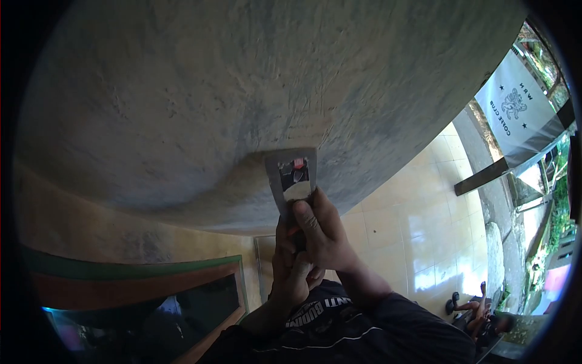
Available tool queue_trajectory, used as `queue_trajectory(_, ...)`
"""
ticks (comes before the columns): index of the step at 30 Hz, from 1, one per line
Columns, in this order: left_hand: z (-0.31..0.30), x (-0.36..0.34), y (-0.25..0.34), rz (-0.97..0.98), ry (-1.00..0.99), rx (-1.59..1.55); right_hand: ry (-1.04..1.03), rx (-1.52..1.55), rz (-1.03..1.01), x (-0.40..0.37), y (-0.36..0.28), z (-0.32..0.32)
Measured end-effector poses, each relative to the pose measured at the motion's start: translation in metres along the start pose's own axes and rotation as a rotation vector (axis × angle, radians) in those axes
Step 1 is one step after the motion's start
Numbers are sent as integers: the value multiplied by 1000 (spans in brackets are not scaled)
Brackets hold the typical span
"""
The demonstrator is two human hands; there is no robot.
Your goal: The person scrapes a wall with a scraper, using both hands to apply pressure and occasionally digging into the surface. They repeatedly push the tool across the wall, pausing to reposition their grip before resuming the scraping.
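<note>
nearest: your dark sleeves (364, 327) came up from the bottom edge, both forearms meeting at centre frame.

left hand (290, 276): the nearer of the two, fingers curled closed around the low end of the handle. the handle itself was mostly hidden inside both fists.

right hand (324, 233): stacked just beyond the left and touching it, wrapped tight around the upper handle. its forefinger side sat right against the base of the blade, so this hand was the nearer one to the working edge.

scraper (293, 176): pinched by both hands, with only the flat metal blade showing. the blade lay straight beyond the grip. its long axis ran near to far, from your fists toward the surface, leaning a little to the left. the wide far edge looked laid against the plaster; a pale smear and a reflection showed on its face.

grey plastered surface (242, 91): filled the far and upper field, streaked with strokes, with a darker patch left of the blade.

left, near: a framed panel (151, 276) with green and brown edging.

right, far: glossy tiled floor (412, 230), and beyond it a white banner (515, 109) with printed lettering.
</note>
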State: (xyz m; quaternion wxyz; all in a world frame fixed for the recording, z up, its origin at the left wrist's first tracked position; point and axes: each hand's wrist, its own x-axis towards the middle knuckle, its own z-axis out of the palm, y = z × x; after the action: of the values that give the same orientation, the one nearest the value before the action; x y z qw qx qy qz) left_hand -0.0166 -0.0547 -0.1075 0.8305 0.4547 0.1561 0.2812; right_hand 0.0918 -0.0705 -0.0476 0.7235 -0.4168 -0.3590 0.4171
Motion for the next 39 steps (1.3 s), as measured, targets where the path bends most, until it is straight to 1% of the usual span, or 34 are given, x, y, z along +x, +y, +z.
queue_trajectory(3, 4, 0, 4, -1, -53, -42, -42, 15, -8, -1, -4, -1)
queue_trajectory(5, 7, -2, 8, 37, 44, -35, -26, -21, -3, -4, 2, 0)
queue_trajectory(6, 7, 1, 10, 47, 40, -34, -33, -25, -11, 0, 1, 1)
queue_trajectory(8, 5, 3, 12, 37, -45, -64, -15, -43, -49, 1, 0, 2)
queue_trajectory(12, 9, 1, 18, 26, -75, -84, 5, -58, -53, 2, -7, 4)
queue_trajectory(14, 12, -4, 16, -18, 69, 1, 16, -40, -45, -2, 3, 4)
queue_trajectory(15, 12, -2, 16, -12, 66, 0, 12, -44, -49, 0, 1, 4)
queue_trajectory(17, 10, -2, 16, 30, -27, -96, 40, -52, -10, 0, -4, 6)
queue_trajectory(18, 8, 0, 17, 30, -22, -89, 37, -44, -9, 2, -7, 6)
queue_trajectory(20, 8, 0, 19, 12, -113, -101, -10, -7, -16, 2, -14, 6)
queue_trajectory(21, 11, -2, 22, -29, -67, -76, -9, -10, -20, -1, -13, 8)
queue_trajectory(22, 15, -2, 23, -19, -78, -78, 13, -13, -17, -2, -9, 10)
queue_trajectory(24, 21, -3, 23, 81, 36, -126, 29, -21, -18, 0, -11, 11)
queue_trajectory(27, 23, 0, 24, 129, -19, -69, 29, -3, -3, 1, -14, 12)
queue_trajectory(28, 24, 0, 26, 121, -13, -68, 28, 10, -9, 2, -19, 13)
queue_trajectory(30, 24, 0, 32, 93, 17, 43, 28, 23, -20, 1, -18, 14)
queue_trajectory(31, 19, -1, 29, 99, 11, 43, 31, 21, -18, -1, -14, 14)
queue_trajectory(32, 11, -5, 22, 58, 21, 43, 32, 18, -14, -1, -13, 14)
queue_trajectory(33, 12, -2, 26, 18, 31, 46, 27, 15, -23, 1, -15, 13)
queue_trajectory(34, 14, 0, 29, 20, 30, 48, 27, 0, -27, 2, -16, 13)
queue_trajectory(36, 21, -1, 37, 38, -9, -8, 31, -6, -12, 2, -18, 14)
queue_trajectory(37, 20, -2, 36, 29, -2, -5, 28, -8, -11, 4, -24, 15)
queue_trajectory(39, 18, -1, 37, -9, -56, -34, 26, -9, -20, 4, -25, 15)
